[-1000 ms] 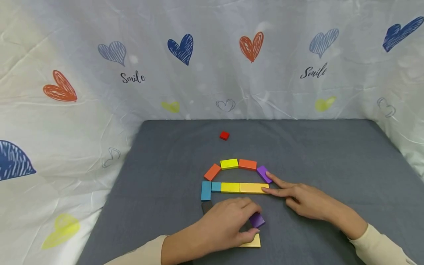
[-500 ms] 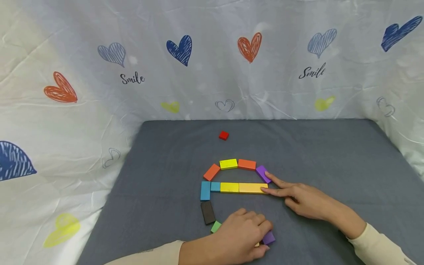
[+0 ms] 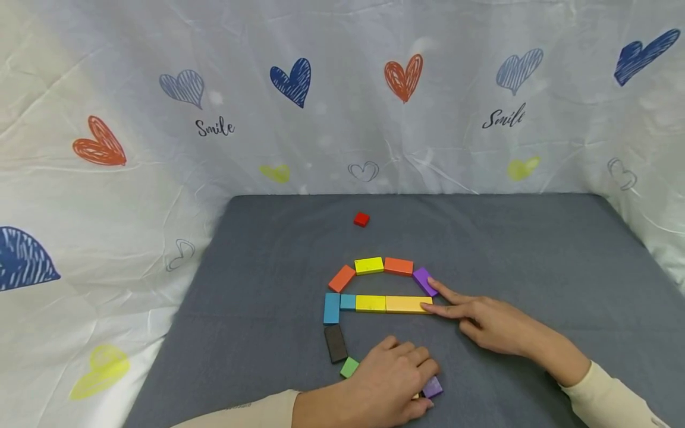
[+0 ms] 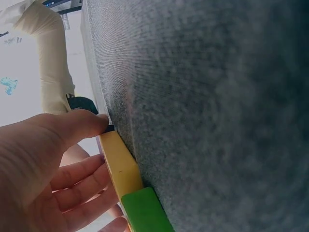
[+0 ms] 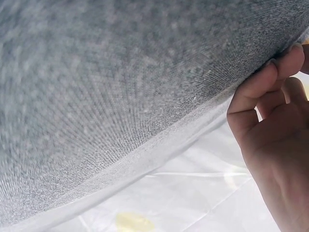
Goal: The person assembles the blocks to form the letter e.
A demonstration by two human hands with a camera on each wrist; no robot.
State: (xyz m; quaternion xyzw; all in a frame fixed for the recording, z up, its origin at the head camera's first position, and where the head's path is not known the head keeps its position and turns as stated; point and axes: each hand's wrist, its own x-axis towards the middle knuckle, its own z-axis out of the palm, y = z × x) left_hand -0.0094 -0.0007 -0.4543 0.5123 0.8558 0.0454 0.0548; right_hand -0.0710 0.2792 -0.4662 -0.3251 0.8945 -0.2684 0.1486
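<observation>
My left hand (image 3: 387, 383) pinches a purple block (image 3: 432, 386) between thumb and fingers at the near end of a curved row. A yellow block (image 4: 120, 162) lies under that hand, mostly hidden in the head view, and a green block (image 3: 349, 367) meets it in the left wrist view. My right hand (image 3: 495, 324) has two fingers stretched out. One fingertip touches another purple block (image 3: 425, 282) and the other rests on the right end of a long light-orange block (image 3: 408, 305). In the right wrist view its fingertips (image 5: 264, 79) are against the cloth.
The row continues through a black block (image 3: 335, 343), an upright blue block (image 3: 332, 308) and an arch of orange and yellow blocks (image 3: 369, 266). A small blue block (image 3: 348, 302) and a yellow block (image 3: 371, 304) form the crossbar. A red block (image 3: 361, 219) lies apart on the grey cloth (image 3: 257, 285).
My left hand has carried the purple block nearer and to the right, down beside the yellow block, uncovering the black and green blocks. Over the last half second it barely shifts. The right hand stays put.
</observation>
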